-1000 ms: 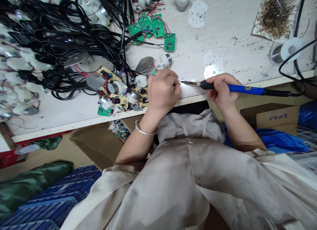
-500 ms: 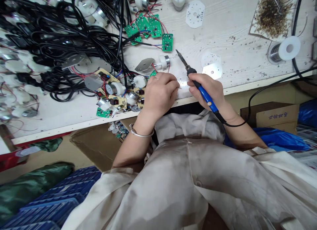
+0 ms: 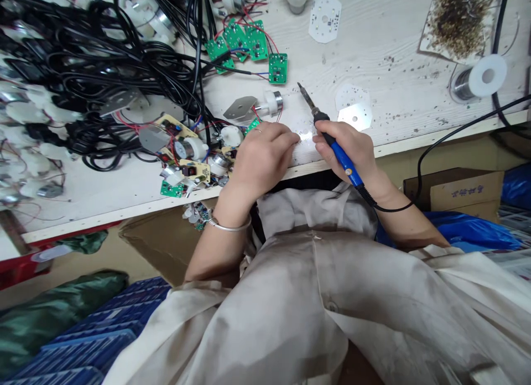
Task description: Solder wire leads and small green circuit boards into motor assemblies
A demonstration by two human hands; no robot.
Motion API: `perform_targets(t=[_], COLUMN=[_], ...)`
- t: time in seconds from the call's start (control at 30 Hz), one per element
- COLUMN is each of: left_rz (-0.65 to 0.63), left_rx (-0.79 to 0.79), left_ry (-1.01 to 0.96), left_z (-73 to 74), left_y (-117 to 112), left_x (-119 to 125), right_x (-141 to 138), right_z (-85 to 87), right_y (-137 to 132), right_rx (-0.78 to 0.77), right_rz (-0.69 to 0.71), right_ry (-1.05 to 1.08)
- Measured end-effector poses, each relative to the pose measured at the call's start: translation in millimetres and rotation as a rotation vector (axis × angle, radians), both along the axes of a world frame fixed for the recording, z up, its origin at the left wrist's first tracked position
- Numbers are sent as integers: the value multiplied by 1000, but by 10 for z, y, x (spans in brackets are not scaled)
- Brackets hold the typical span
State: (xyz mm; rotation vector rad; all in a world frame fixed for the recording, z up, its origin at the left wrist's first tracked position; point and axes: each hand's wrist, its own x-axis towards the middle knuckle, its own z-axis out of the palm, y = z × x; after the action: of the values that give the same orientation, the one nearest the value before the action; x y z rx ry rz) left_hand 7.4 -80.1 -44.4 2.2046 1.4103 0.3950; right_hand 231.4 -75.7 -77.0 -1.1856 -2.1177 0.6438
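Observation:
In my right hand (image 3: 350, 147) is a blue-handled soldering iron (image 3: 342, 157), its tip pointing up and left over the bench. My left hand (image 3: 265, 155) is closed low over the bench edge, fingers curled and pressed together; whatever they hold is hidden. Just beyond it lie a small motor (image 3: 271, 103), a grey metal plate (image 3: 240, 107) and a partly covered green circuit board (image 3: 253, 125). Another green board (image 3: 277, 68) with wires lies further up. Right of the iron, a shiny octagonal plate (image 3: 354, 116) overlaps a white octagonal LED board (image 3: 350, 94).
Black cables (image 3: 136, 69) are heaped at the left, with motors and boards (image 3: 193, 150) piled beside my left hand. A solder spool (image 3: 481, 81) and a burnt, residue-covered pad (image 3: 456, 22) are at the right. The iron's cord (image 3: 423, 169) loops over the bench edge (image 3: 398, 149).
My left hand has shifted slightly left, fingers still curled. My right hand keeps the soldering iron almost in place. The view has moved a little.

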Motion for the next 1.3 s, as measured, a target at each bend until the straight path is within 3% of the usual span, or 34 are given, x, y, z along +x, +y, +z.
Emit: perform_targets(t=[0.17,0.4,0.7,0.83,1.0,1.17,1.3], left_rz=[-82,-11,-87,-74,-81,-139,-147], left_rx=[-23,-66,54,94,195,255,199], left_ry=[-132,-18,96,5,120,165,134], left_z=[128,77,40,130,234,135,74], left_y=[-1,39,45,65,53,70,82], left_x=[-196,-216,-143,-207,-326,-285,-208], right_x=[-3,-28,-35,-37,-44,-45,-44], right_z=[-15,-24,-57,-72,-70,-81,-95], right_y=[3,-1,13,11,8,11,13], right_rx=[17,79,66,121,115,147,111], right_rz=[-1,-32,-21,-27,-32,-38,-25], right_ry=[8,-6,26,6,-44,-42,-32])
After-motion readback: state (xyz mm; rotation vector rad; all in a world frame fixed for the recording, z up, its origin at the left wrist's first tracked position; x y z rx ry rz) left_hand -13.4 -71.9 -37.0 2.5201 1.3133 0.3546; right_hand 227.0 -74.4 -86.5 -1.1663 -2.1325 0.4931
